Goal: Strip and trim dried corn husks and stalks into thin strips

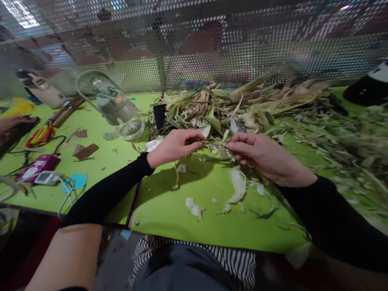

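My left hand [178,145] is closed in a pinch on a thin greenish strip of corn husk [214,142] above the green table. The fingertips of my right hand [257,151] pinch the same strip from the other side. Just behind both hands lies a tangled heap of corn husks [212,107], dry and pale in places, greener in others. Below the right hand, a curled pale husk piece [238,185] rests on the table. Small husk scraps [194,207] are scattered nearer to me.
A clear-bottomed bottle [115,107] with a looped handle stands left of the heap. Pliers [41,133], a purple device [41,166] and cables lie at the left, near another person's hand [13,123]. Shredded husks [339,141] cover the right side. A perforated metal screen [194,44] borders the back.
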### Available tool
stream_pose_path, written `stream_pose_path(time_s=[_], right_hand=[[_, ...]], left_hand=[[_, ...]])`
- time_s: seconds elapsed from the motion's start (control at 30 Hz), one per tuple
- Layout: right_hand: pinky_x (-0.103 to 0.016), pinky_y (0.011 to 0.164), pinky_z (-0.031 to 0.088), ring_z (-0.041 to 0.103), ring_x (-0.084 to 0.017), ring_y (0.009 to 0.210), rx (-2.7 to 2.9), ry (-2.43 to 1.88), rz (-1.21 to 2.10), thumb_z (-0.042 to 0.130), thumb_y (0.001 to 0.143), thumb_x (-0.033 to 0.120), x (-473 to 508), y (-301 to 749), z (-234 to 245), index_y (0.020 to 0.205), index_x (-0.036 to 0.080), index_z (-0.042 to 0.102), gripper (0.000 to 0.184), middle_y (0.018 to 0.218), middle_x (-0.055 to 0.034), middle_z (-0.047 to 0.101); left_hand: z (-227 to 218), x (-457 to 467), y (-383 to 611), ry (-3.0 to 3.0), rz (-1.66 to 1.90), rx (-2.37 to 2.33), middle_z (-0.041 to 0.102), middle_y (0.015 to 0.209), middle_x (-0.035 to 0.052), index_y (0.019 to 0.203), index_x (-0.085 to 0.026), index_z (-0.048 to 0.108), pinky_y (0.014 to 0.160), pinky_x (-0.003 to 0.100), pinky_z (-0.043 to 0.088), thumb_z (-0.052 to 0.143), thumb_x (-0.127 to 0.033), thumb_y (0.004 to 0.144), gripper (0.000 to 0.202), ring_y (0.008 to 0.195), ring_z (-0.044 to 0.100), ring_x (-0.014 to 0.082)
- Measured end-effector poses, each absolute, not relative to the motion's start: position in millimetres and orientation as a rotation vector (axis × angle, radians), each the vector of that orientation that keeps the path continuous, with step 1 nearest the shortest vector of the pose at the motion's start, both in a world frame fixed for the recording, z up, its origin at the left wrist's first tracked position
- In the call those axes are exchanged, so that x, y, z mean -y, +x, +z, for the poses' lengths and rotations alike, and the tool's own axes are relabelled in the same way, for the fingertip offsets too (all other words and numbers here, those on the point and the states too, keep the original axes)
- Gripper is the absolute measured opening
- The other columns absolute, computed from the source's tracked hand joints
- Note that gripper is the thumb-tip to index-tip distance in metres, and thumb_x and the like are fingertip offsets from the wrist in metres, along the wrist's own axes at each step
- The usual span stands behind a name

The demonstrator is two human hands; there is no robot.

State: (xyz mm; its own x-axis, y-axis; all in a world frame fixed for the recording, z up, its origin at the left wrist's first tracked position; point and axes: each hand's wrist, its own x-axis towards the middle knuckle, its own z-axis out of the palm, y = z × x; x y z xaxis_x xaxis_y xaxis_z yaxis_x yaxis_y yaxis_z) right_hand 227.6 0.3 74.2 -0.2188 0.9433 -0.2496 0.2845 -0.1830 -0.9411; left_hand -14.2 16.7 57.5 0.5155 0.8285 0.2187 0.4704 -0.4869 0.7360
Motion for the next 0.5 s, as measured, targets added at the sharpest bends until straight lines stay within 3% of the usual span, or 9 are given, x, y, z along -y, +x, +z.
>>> stream_pose_path(time_s=[0.13,0.27,0.4,0.5], right_hand=[[-0.026,0.055,0.036,0.044,-0.008,0.056,1.434,-1.48,1.394,0.08,0.084,0.031,-1,233,87,0.072,0.019,0.06,0.026,0.065,0.0024,0.053],[-0.028,0.058,0.036,0.044,-0.007,0.058,1.389,-1.492,1.402,0.075,0.088,0.024,1,234,95,0.071,0.018,0.06,0.023,0.067,0.0017,0.053],[-0.029,0.056,0.032,0.042,-0.008,0.056,1.443,-1.471,1.413,0.081,0.083,0.032,3,231,90,0.07,0.019,0.061,0.027,0.064,0.0029,0.052],[-0.029,0.056,0.032,0.042,-0.009,0.056,1.513,-1.471,1.418,0.084,0.079,0.04,5,226,84,0.071,0.02,0.061,0.032,0.063,0.0035,0.052]], left_hand=[[60,-28,-29,2.141,0.729,-1.164,0.079,0.086,0.0039,0.106,-0.014,0.073,0.073,0.025,0.054,0.053,-0.025,0.098,0.024,0.074,0.072,0.0126],[60,-32,-32,2.193,1.046,-1.345,0.08,0.107,0.0085,0.107,-0.013,0.074,0.083,0.027,0.054,0.055,-0.015,0.096,0.022,0.09,0.071,0.0143],[60,-16,-16,2.37,1.225,-1.139,0.079,0.116,0.007,0.103,-0.018,0.077,0.108,0.038,0.048,0.074,-0.034,0.092,0.019,0.117,0.068,0.0207],[57,-5,-3,2.417,1.102,-1.067,0.08,0.116,0.0066,0.102,-0.02,0.077,0.109,0.039,0.046,0.079,-0.04,0.088,0.025,0.117,0.068,0.0217]])
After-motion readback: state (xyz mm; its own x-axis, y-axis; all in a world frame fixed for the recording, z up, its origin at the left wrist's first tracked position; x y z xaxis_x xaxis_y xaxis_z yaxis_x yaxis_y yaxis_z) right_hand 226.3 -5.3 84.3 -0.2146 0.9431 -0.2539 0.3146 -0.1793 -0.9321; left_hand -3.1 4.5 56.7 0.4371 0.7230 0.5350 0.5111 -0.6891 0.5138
